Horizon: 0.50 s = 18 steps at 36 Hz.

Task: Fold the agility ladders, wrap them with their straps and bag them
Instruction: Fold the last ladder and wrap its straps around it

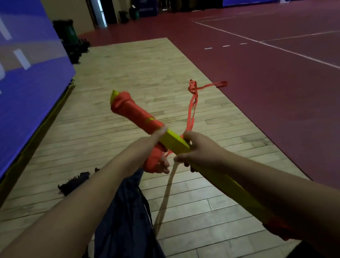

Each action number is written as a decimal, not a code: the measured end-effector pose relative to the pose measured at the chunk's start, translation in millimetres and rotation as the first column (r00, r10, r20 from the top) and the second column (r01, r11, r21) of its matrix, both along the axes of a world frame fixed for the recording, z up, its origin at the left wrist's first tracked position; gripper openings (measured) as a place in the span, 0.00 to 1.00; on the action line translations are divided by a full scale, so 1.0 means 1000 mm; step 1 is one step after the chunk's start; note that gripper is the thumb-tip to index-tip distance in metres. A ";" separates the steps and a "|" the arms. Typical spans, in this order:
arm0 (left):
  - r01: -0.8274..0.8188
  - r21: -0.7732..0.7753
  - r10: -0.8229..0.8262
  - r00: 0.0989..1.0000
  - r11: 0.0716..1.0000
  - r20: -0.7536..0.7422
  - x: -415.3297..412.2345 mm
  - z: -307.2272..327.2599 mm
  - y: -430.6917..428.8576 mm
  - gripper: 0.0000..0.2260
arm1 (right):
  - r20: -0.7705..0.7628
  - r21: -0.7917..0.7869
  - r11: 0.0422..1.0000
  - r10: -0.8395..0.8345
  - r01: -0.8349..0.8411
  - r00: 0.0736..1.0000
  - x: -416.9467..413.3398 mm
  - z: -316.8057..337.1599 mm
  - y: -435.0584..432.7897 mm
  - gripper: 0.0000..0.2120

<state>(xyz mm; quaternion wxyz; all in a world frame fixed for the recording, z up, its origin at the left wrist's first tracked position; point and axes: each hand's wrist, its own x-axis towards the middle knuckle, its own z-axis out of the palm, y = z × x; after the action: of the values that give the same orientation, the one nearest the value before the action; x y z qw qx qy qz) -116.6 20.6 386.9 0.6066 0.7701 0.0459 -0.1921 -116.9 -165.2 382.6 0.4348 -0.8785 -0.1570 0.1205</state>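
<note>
Nearest you: one dark blue bag (125,228) hangs slack under your left forearm, can't tell what holds it up. One pale cord (167,196) dangles just beside it. One folded ladder bundle (174,143), yellow rungs. Its long axis runs from low right under your right forearm up and away to the left, far end tilted upward. Orange strap is wound on the far stretch and shows at the near end, middle is bare yellow. Your right hand (198,151) is curled round that bare middle, fingers closed on it, strap coming out at the top of the fist. Your left hand (150,145) sits just beyond it, fingers wrapped under the orange-wound part, thumb on top. One loose strap tail (193,105) rises from the right fist, up and off to the right, in the air. Likely next wrap: the tail lies right of the bundle, right hand nearer, so it has to cross the axis over the bare yellow between your hands. Further out, one dark heap (74,182) on the wood floor (138,79) at left, can't tell if it's a second bag. No second ladder in view
</note>
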 end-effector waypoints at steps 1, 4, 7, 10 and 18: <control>-0.032 -0.014 0.033 0.999 0.999 0.014 -0.005 -0.003 -0.004 0.28 | 0.055 -0.087 0.996 0.009 -0.004 0.998 -0.004 -0.008 0.002 0.18; -0.158 -0.068 0.160 0.987 0.985 0.025 -0.012 -0.014 -0.011 0.23 | 0.186 -0.308 0.951 0.039 0.020 0.982 -0.020 -0.025 0.010 0.22; -0.316 -0.145 0.318 0.948 0.938 -0.008 -0.018 -0.014 -0.015 0.21 | 0.208 -0.307 0.952 0.082 -0.015 0.975 -0.036 -0.024 0.020 0.15; -0.372 -0.141 0.386 0.918 0.918 0.092 -0.018 -0.007 -0.013 0.22 | 0.195 -0.249 0.968 0.090 -0.040 0.977 -0.039 -0.016 0.025 0.16; -0.264 -0.477 0.387 0.904 0.839 0.181 -0.027 0.018 0.007 0.13 | -0.191 0.196 0.972 -0.094 0.132 0.977 -0.036 0.013 0.018 0.31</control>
<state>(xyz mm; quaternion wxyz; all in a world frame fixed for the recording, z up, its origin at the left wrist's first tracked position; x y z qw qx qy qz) -143.5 27.9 404.8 0.7893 0.6118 0.0493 0.0163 -153.1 -147.4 395.4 0.5426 -0.8214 -0.0780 0.1575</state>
